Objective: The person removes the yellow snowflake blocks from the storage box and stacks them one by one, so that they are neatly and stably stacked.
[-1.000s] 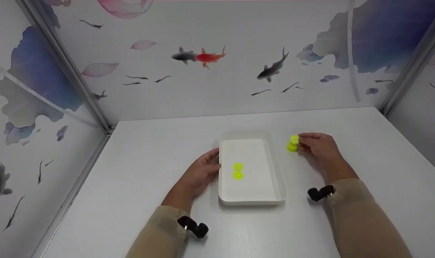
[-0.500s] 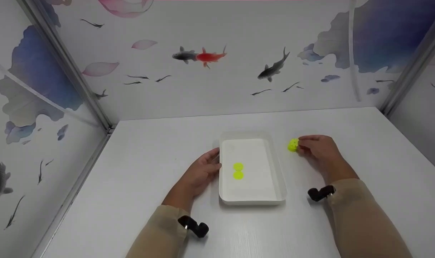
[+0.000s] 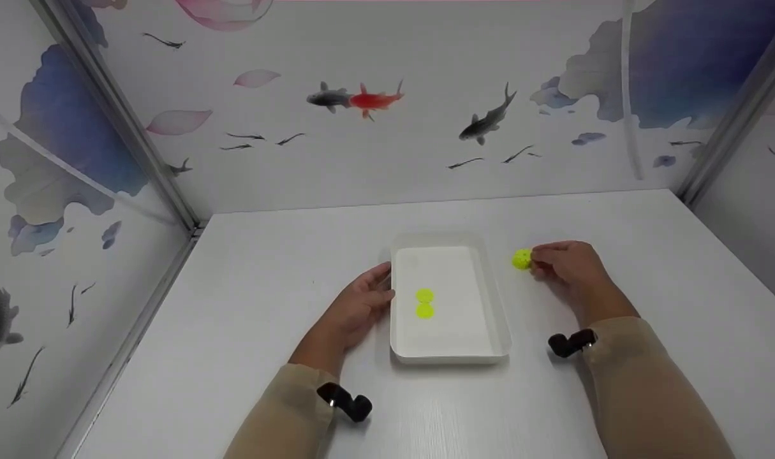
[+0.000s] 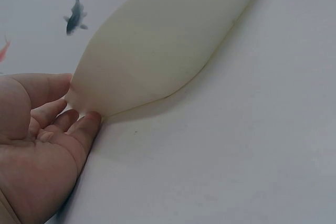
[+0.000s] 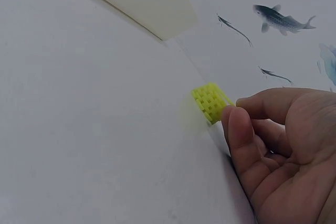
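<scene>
A shallow white tray (image 3: 451,299) lies on the table. My left hand (image 3: 358,306) rests against its left side, thumb at the rim and the fingers along the outer wall, as the left wrist view shows. Two bright yellow discs (image 3: 425,303) lie edge to edge in the tray. Right of the tray, my right hand (image 3: 566,264) pinches a small bright yellow round lattice basket (image 5: 210,102) between thumb and index finger. Its side has rows of small slots in the right wrist view, and the fingertips cover its near edge.
A white wall with painted fish (image 3: 486,121) stands behind the white table (image 3: 266,274). Side walls with metal corner posts (image 3: 122,121) flank it. A black wrist camera (image 3: 344,403) sits on each sleeve.
The basket's upper disc stood tilted up above the lower part one second ago. It has come down onto it, making one compact round piece. The left hand and tray have stayed put.
</scene>
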The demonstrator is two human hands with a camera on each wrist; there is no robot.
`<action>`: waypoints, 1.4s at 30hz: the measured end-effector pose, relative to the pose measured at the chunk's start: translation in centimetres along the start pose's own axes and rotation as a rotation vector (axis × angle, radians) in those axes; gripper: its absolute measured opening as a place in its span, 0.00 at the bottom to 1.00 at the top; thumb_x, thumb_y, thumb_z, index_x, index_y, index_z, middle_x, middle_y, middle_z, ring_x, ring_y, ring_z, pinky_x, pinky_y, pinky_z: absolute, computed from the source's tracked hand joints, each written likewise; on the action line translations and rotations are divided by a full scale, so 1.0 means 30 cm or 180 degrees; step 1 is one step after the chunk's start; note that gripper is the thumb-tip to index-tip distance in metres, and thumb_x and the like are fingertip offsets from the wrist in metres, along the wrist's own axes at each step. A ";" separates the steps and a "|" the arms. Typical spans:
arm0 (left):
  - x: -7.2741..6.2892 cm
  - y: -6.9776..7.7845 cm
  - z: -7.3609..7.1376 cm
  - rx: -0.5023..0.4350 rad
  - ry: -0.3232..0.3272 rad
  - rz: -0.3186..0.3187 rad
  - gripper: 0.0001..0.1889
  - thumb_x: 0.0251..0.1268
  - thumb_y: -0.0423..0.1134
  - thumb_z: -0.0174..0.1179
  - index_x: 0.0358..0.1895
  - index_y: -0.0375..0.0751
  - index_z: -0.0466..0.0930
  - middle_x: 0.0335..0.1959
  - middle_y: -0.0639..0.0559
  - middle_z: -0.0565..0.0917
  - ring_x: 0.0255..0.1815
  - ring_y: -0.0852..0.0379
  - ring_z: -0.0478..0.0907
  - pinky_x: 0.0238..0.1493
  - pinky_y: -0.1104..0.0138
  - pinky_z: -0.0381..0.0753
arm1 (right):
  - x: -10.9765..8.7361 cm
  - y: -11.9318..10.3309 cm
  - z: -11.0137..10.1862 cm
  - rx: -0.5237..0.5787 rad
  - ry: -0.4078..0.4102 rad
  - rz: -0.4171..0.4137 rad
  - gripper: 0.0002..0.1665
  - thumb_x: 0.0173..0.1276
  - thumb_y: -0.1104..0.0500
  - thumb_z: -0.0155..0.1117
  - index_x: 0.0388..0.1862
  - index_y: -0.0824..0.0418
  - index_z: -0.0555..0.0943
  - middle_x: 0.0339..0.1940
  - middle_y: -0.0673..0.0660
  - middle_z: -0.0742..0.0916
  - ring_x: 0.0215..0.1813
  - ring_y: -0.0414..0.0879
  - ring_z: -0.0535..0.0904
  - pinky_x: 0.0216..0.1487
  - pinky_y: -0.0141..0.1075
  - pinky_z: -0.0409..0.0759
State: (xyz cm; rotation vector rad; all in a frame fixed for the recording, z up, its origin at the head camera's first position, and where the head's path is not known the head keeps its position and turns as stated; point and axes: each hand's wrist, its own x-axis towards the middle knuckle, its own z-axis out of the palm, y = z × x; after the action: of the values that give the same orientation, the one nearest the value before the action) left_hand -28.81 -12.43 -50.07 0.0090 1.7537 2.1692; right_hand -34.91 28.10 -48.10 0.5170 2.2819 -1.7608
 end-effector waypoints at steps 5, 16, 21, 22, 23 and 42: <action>-0.004 0.003 0.000 0.0031 -0.0031 0.0015 0.37 0.77 0.28 0.58 0.86 0.47 0.60 0.88 0.53 0.61 0.90 0.52 0.55 0.88 0.55 0.60 | 0.012 0.001 -0.010 -0.0301 -0.0009 -0.0106 0.28 0.81 0.49 0.64 0.71 0.62 0.79 0.52 0.57 0.89 0.43 0.45 0.87 0.51 0.30 0.88; -0.003 0.004 0.000 0.0010 0.0018 -0.0035 0.37 0.76 0.27 0.59 0.85 0.48 0.61 0.88 0.54 0.62 0.90 0.53 0.56 0.88 0.55 0.61 | 0.006 -0.005 -0.006 0.0142 0.0003 0.0033 0.29 0.78 0.48 0.68 0.73 0.54 0.78 0.66 0.57 0.82 0.57 0.48 0.84 0.60 0.30 0.87; -0.004 0.007 0.002 0.0010 0.0018 -0.0031 0.38 0.76 0.27 0.60 0.85 0.48 0.61 0.88 0.54 0.62 0.90 0.52 0.56 0.88 0.54 0.61 | -0.009 -0.026 0.000 -0.0122 0.0015 -0.0225 0.30 0.78 0.44 0.68 0.73 0.54 0.79 0.70 0.57 0.81 0.61 0.47 0.82 0.57 0.25 0.86; -0.004 0.008 0.003 0.0009 0.0020 -0.0031 0.38 0.76 0.27 0.60 0.85 0.48 0.61 0.88 0.54 0.62 0.90 0.52 0.56 0.88 0.54 0.61 | -0.013 -0.031 0.003 -0.0126 -0.0008 -0.0292 0.29 0.79 0.44 0.68 0.73 0.54 0.79 0.70 0.57 0.82 0.60 0.46 0.83 0.57 0.25 0.86; -0.004 0.007 0.003 0.0010 0.0023 -0.0033 0.38 0.76 0.27 0.60 0.85 0.48 0.61 0.88 0.54 0.62 0.90 0.52 0.56 0.88 0.54 0.61 | -0.018 -0.037 0.007 -0.0108 -0.0038 -0.0354 0.30 0.78 0.44 0.68 0.73 0.55 0.79 0.70 0.57 0.82 0.59 0.45 0.84 0.57 0.25 0.86; -0.006 0.007 0.001 0.0063 -0.0047 0.0020 0.37 0.78 0.29 0.58 0.86 0.46 0.58 0.89 0.53 0.59 0.90 0.52 0.55 0.89 0.54 0.59 | -0.114 -0.122 0.137 0.0152 -0.0431 -0.0974 0.32 0.75 0.51 0.73 0.73 0.61 0.78 0.65 0.63 0.85 0.58 0.44 0.89 0.58 0.29 0.88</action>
State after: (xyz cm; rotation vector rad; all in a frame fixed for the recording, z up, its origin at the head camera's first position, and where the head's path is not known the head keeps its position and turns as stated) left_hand -28.68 -12.49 -49.83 0.0355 1.7694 2.1505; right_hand -33.43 22.84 -44.65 0.0523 2.3255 -1.9224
